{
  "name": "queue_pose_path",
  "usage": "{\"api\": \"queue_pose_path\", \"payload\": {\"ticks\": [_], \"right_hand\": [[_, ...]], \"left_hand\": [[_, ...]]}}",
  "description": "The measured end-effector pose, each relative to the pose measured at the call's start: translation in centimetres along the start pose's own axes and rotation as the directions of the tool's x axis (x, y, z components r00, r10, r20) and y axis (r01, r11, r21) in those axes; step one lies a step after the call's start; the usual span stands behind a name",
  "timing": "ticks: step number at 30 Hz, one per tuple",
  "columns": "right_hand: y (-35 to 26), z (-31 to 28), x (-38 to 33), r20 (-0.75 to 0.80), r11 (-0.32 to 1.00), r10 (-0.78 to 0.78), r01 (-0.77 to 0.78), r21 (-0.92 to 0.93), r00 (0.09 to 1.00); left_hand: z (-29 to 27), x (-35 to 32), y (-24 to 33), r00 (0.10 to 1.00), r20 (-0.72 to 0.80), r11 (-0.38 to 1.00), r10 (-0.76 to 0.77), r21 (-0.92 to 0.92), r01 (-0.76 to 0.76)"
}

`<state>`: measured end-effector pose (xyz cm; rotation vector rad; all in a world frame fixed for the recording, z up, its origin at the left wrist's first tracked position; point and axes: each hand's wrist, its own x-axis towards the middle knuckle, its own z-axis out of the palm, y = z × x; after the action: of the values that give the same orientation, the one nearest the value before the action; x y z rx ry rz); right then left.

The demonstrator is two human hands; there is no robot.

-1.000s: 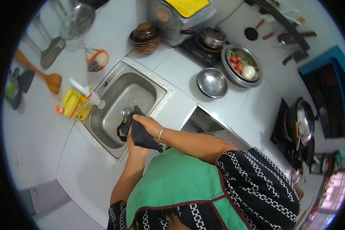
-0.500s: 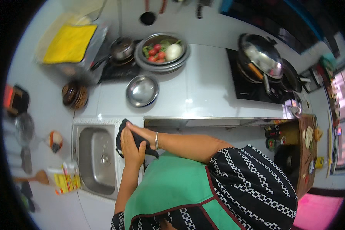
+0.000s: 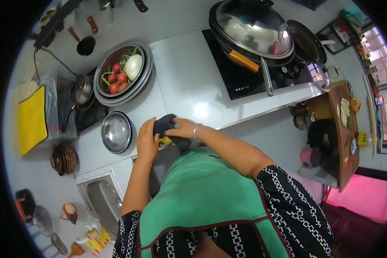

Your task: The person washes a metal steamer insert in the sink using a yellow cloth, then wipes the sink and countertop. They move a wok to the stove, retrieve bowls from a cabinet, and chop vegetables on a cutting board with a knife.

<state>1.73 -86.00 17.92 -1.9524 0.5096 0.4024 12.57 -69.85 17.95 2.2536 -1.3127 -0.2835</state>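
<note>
A person's left hand (image 3: 148, 139) and right hand (image 3: 184, 128) grip a bunched, dark-grey cloth (image 3: 163, 125) at the front edge of a glossy white desk (image 3: 182, 88), near a round, shiny steel bowl (image 3: 116, 132).

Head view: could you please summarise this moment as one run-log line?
left hand: holding bunched dark-grey fabric cloth | right hand: holding same cloth | left of hands: round silver-coloured metal bowl
</note>
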Motion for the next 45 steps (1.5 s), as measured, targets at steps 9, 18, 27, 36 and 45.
{"api": "queue_pose_path", "payload": {"ticks": [9, 18, 27, 36, 45], "right_hand": [[13.8, 3.3, -1.6, -0.166, 0.980, 0.160, -0.176, -0.088, 0.973], [15.8, -1.7, -7.6, -0.570, 0.937, 0.321, -0.165, 0.309, 0.756], [27.3, -9.0, -18.4, -0.569, 0.753, 0.412, 0.085, 0.652, 0.712], [31.9, -25.7, -34.1, -0.803, 0.905, 0.252, 0.163, 0.394, 0.540], [39.2, -46.3, -44.0, -0.979, 0.993, -0.100, -0.050, -0.111, 0.175]], "left_hand": [[13.5, 7.3, -4.2, 0.969, 0.210, 0.960, -0.133, 0.269, 0.073], [19.8, 11.2, 5.5, 0.896, 0.402, 0.911, 0.191, 0.267, -0.314], [22.0, 10.0, 18.5, 0.965, 0.233, 0.956, 0.119, 0.237, -0.175], [31.8, 15.7, 41.2, 0.649, 0.597, 0.748, 0.471, -0.661, 0.065], [36.4, 29.1, 69.1, 0.570, 0.667, 0.068, 0.481, -0.676, 0.734]]}}
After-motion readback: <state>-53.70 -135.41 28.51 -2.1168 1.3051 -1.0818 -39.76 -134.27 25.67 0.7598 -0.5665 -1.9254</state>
